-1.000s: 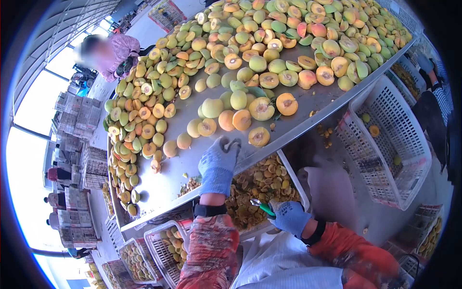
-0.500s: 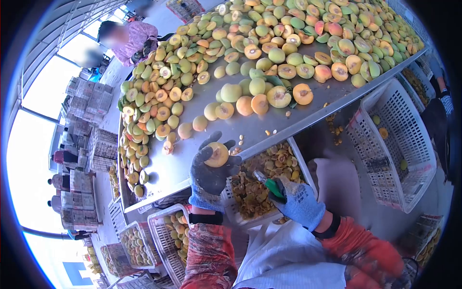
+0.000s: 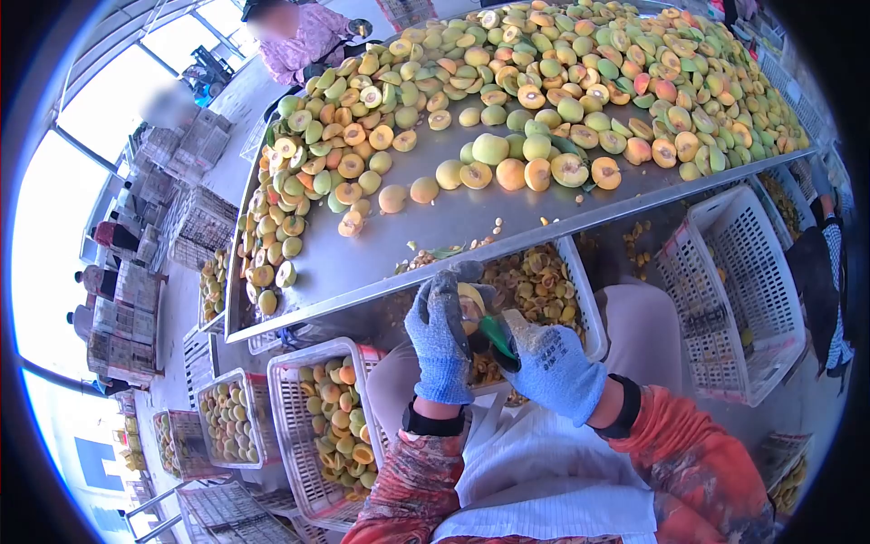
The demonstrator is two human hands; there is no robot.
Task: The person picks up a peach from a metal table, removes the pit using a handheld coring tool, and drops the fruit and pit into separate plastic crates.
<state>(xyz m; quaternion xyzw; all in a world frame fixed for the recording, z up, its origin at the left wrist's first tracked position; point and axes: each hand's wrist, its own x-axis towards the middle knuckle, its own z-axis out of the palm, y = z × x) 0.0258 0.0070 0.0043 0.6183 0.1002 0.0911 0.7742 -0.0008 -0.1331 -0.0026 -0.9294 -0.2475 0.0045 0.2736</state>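
My left hand [image 3: 441,335], in a blue and grey work glove, is closed round a peach half [image 3: 470,299]. My right hand [image 3: 560,370], gloved the same way, grips a green-handled tool [image 3: 497,339]. The tool's working end meets the fruit between my hands and is hidden there. Just below both hands stands a white crate [image 3: 591,313] holding brownish peach scraps and pits. Beyond them the metal table [image 3: 435,222] carries a large heap of halved peaches [image 3: 353,163], with loose pits [image 3: 426,258] along its near edge.
A crate of peach halves [image 3: 283,399] stands at lower left, with a smaller filled crate [image 3: 256,426] beside it. Right of my knees is a tall white crate [image 3: 693,299]. A person in a purple patterned top [image 3: 308,43] is at the table's far left. Stacked crates [image 3: 199,227] line the left.
My left hand has drawn the peach half back from over the table edge towards me. The green-handled tool now meets the fruit. The view has shifted, so the table appears further right.
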